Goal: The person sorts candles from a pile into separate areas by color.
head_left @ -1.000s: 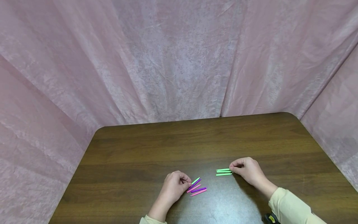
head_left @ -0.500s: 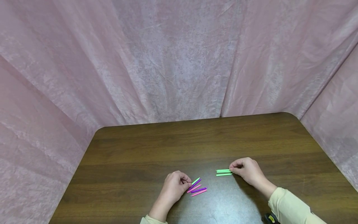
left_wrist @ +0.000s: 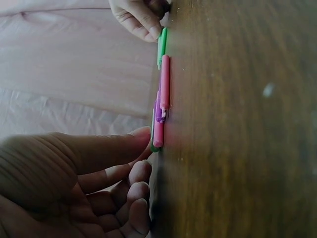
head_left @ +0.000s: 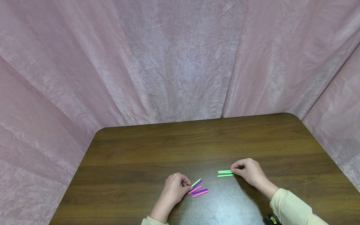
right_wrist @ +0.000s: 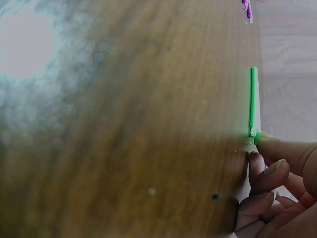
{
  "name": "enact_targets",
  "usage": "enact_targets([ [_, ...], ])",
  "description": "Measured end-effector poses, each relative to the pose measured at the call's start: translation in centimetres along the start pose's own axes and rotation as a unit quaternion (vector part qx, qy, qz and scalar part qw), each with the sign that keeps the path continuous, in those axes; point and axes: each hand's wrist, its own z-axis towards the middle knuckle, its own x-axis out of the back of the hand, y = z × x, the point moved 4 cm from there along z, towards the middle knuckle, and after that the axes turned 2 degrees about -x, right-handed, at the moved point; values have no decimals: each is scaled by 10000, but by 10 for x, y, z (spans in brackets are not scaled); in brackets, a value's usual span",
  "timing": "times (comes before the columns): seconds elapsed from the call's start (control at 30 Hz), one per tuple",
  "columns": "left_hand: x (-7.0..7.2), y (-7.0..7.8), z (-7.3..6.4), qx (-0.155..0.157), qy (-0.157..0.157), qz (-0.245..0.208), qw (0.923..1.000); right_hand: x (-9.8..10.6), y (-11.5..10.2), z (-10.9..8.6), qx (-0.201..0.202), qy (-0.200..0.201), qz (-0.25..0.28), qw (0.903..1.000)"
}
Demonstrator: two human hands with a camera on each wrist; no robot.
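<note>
Slim birthday candles lie in two groups on the table. My left hand point(head_left: 175, 189) pinches the lower end of a green candle point(head_left: 196, 182) between thumb and index finger. Beside it, a purple candle point(head_left: 198, 183), a pink candle point(head_left: 195, 189), another purple candle and another pink candle point(head_left: 200, 194) lie fanned out and partly overlapping. Farther right, green candles point(head_left: 225, 175) lie side by side, tips pointing left and right. At their right end, my right hand point(head_left: 251, 172) pinches the far green one point(head_left: 224, 171); its fingertips hide that end. The left wrist view shows the thumb point(left_wrist: 114, 148) at the fan's near end.
The brown wooden table point(head_left: 157, 147) has rounded far corners. Pink velvet curtain point(head_left: 174, 62) hangs behind it and at both sides. A small black and yellow object point(head_left: 272, 219) shows under the right sleeve at the bottom edge.
With the right hand almost still, the far green candle has come down closer against its neighbour. The left hand has shifted slightly left, and more of its green candle shows.
</note>
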Motion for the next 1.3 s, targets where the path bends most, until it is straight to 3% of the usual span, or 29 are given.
enact_targets([
  [1.3, 1, 0, -1, 95, 58, 411, 9991, 2, 0, -1, -149, 12, 205, 9997],
])
